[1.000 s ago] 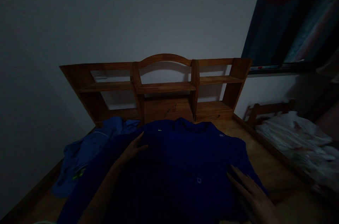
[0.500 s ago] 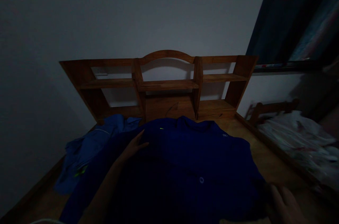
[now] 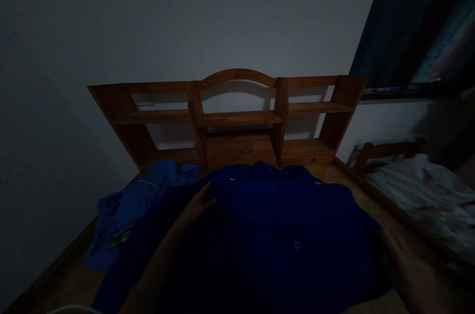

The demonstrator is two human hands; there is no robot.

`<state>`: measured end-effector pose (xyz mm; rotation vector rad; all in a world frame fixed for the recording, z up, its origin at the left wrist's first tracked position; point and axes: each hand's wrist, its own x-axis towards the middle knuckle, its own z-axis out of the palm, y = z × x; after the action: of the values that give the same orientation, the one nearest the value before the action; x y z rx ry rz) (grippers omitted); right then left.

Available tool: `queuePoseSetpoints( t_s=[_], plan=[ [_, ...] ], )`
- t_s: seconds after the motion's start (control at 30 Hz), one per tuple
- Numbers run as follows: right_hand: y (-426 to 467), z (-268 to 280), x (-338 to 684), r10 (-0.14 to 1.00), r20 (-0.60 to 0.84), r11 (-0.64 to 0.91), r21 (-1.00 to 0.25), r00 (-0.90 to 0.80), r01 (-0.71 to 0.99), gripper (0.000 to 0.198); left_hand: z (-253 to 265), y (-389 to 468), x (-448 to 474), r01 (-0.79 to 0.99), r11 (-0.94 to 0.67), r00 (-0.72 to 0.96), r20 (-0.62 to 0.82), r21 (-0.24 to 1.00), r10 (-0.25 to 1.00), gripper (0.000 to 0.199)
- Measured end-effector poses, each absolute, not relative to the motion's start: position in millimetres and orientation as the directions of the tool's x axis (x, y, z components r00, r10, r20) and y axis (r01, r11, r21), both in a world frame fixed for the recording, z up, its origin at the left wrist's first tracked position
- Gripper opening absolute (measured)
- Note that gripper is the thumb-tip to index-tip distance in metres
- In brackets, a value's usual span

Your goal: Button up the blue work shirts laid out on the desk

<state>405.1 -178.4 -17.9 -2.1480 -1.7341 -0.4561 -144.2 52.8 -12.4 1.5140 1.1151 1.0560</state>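
A dark blue shirt with a collar lies spread out in front of me, with small pale lettering near one shoulder and a round pale mark lower down. My left hand rests on its left part, fingers stretched out and thumb apart. At the shirt's right edge, by the sleeve side, my right hand is closed on the cloth; its fingertips are dark and partly blurred. A lighter blue garment with yellow-green patches lies crumpled to the left, beside the shirt.
A wooden shelved headboard stands against the pale wall behind the shirt. On the right, white plastic bags lie beyond the wooden edge, near a wooden chair back or rail. A dark window is at upper right. The room is dim.
My right hand has moved slightly up and right, and the shirt's right side and round mark have shifted right with it. My left hand keeps its place on the cloth. The view has shifted slightly.
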Motion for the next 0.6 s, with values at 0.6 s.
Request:
queuePoseSetpoints(
  t_s=[0.6],
  plan=[
    [-153.3,-22.6,430.9,0.913,0.408,0.041,-0.097,0.002,0.994,0.045,-34.9,71.4,-159.3,0.272,-0.164,0.209,0.108,0.948,0.972,0.088]
  ],
)
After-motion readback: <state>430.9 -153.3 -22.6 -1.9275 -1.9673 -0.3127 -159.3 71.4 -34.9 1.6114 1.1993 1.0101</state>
